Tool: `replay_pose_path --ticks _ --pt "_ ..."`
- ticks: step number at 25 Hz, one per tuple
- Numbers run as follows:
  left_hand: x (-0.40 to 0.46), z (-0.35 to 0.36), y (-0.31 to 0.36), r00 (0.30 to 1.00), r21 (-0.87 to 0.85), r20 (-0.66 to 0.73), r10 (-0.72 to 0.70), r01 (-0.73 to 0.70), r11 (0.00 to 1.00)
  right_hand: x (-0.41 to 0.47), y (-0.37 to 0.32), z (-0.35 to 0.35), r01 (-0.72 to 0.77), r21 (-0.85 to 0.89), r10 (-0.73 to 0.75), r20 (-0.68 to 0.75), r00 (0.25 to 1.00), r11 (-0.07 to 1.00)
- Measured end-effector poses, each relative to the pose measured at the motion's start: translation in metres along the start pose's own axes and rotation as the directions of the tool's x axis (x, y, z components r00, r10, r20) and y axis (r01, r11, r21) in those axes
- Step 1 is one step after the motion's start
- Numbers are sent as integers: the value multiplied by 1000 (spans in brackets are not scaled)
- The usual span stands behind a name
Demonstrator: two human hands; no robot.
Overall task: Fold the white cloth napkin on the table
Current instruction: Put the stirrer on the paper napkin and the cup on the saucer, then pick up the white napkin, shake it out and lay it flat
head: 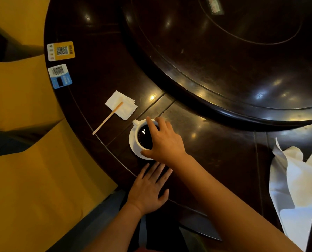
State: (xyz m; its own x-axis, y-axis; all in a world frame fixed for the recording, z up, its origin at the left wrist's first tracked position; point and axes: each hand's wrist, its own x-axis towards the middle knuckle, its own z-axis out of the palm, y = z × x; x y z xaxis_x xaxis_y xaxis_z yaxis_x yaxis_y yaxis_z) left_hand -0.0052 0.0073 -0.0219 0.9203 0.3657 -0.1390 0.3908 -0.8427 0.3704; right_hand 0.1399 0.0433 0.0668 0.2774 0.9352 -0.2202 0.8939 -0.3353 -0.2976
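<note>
The white cloth napkin (297, 180) lies crumpled at the right edge of the dark round table (215, 160), partly hanging over the rim and cut off by the frame. My right hand (162, 140) reaches left across the table and grips the rim of a white coffee cup (139, 127) from above; the cup is full of dark liquid and stands on a white saucer (133, 144). My left hand (148, 188) rests flat on the table near its front edge, fingers spread, holding nothing. Both hands are far from the cloth napkin.
A folded paper tissue (122, 106) with a wooden stir stick (107, 119) across it lies left of the cup. Two QR code cards (60, 50) (60, 75) sit at the table's left rim. A large dark turntable (233, 51) fills the table's middle. Yellow chair seats (24, 170) stand at left.
</note>
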Motion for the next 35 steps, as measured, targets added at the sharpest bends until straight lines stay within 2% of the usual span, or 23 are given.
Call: replay_pose_path --ticks 6,9,11,13,16,19,21,22,25,28,30,33,35 --pt "1 -8 5 994 78 111 -4 -5 997 -14 5 -5 -42 81 45 -40 998 996" --pt "1 -18 16 989 170 142 -36 11 985 -47 20 -12 -134 163 160 -153 975 977" --pt "9 -33 32 963 307 247 -103 23 951 -85 40 -13 -226 194 259 -165 952 955" --pt "24 -49 51 948 367 287 -136 23 930 -126 64 -10 -316 202 354 -196 914 927" --pt "58 -62 89 976 291 215 32 -95 952 -187 109 -7 -412 190 453 -390 802 891" --pt "91 -59 141 960 139 170 224 -248 959 -239 152 -7 -611 133 594 -463 658 781" --pt "117 -50 185 914 96 207 348 -373 923 -266 184 -5 -737 109 697 -440 566 667" --pt "130 -46 206 883 99 223 414 -442 891 -276 198 -1 -770 94 728 -415 546 631" --pt "169 -27 259 783 147 299 545 -602 785 -292 232 12 -764 106 740 -365 565 636" --pt "194 -6 287 736 278 419 531 -661 697 -296 249 18 -730 170 728 -378 572 662" --pt "203 2 294 724 303 456 518 -674 674 -296 256 23 -712 256 747 -369 554 654" --pt "210 4 294 710 283 454 538 -688 668 -298 257 22 -677 453 811 -235 537 580" --pt "213 2 290 703 187 435 562 -681 708 -299 257 10 -627 553 814 -184 551 549"
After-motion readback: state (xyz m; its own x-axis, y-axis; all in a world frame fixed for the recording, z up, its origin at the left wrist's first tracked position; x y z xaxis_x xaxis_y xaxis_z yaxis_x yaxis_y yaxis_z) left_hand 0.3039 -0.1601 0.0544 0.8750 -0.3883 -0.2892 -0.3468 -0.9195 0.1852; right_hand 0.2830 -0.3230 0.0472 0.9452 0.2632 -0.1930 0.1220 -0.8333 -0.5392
